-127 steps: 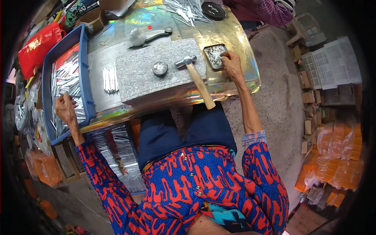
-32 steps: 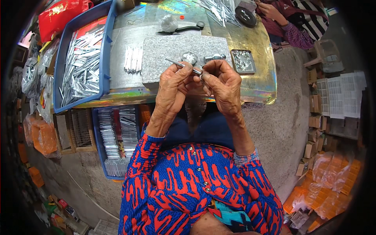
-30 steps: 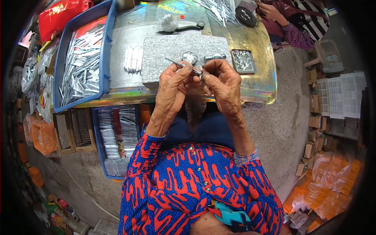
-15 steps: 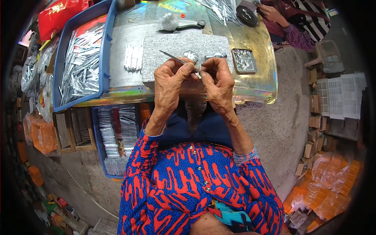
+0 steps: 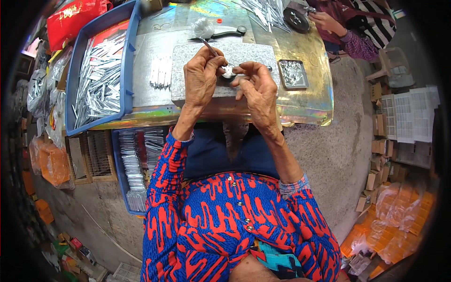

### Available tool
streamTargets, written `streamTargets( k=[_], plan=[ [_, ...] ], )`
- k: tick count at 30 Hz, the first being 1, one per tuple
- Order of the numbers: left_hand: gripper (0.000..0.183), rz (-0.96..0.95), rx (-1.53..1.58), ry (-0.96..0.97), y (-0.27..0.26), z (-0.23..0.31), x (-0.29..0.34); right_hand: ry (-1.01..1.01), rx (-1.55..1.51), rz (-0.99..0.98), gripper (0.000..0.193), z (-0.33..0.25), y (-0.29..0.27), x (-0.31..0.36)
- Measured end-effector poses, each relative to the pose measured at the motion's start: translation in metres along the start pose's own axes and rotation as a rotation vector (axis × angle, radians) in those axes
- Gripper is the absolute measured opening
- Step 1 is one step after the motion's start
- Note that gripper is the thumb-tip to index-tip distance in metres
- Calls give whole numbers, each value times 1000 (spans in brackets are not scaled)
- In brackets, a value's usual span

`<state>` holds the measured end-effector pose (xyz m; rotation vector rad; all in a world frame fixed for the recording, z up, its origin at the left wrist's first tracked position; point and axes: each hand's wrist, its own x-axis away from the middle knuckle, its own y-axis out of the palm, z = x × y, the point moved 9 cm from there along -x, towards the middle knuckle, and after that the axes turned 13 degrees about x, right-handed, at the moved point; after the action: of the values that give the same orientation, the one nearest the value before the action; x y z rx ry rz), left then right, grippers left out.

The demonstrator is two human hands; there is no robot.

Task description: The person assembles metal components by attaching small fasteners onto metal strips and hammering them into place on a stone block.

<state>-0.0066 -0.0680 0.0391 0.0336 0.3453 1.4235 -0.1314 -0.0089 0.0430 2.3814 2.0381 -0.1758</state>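
Observation:
Pinched in my left hand (image 5: 202, 75) is a slim grey metal strip (image 5: 208, 46), its free end pointing up and away. My right hand (image 5: 257, 89) is beside a small round dish of white bits (image 5: 229, 71), with thumb and forefinger bent and a gap between them; I see nothing held there. Both hands are above a speckled grey stone slab (image 5: 185, 51) on the table. Left of the slab lies a neat row of silver strips (image 5: 161, 73). My right hand partly covers a shiny metal object on the slab.
A blue tray (image 5: 128, 70) of loose silver strips stands at the left. Right of the slab is a small dark-rimmed tray (image 5: 292, 74) of metal pieces. Beyond the slab lies a black-handled tool (image 5: 228, 34). A co-worker's hand (image 5: 326, 22) is at the far right.
My hands have separated. The left, still holding the strip, has risen slightly and the strip points more upward. My right hand's fingers have loosened beside the round dish.

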Motion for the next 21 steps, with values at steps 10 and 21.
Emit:
streamTargets(
  k=[10,21],
  plan=[
    [6,-68,-13,-37,3,-11,-12,-12,-46,75,22,-4,-31,8],
    [3,-212,-331,54,19,3,-13,-9,24,58,19,-4,-32,3]
  ],
)
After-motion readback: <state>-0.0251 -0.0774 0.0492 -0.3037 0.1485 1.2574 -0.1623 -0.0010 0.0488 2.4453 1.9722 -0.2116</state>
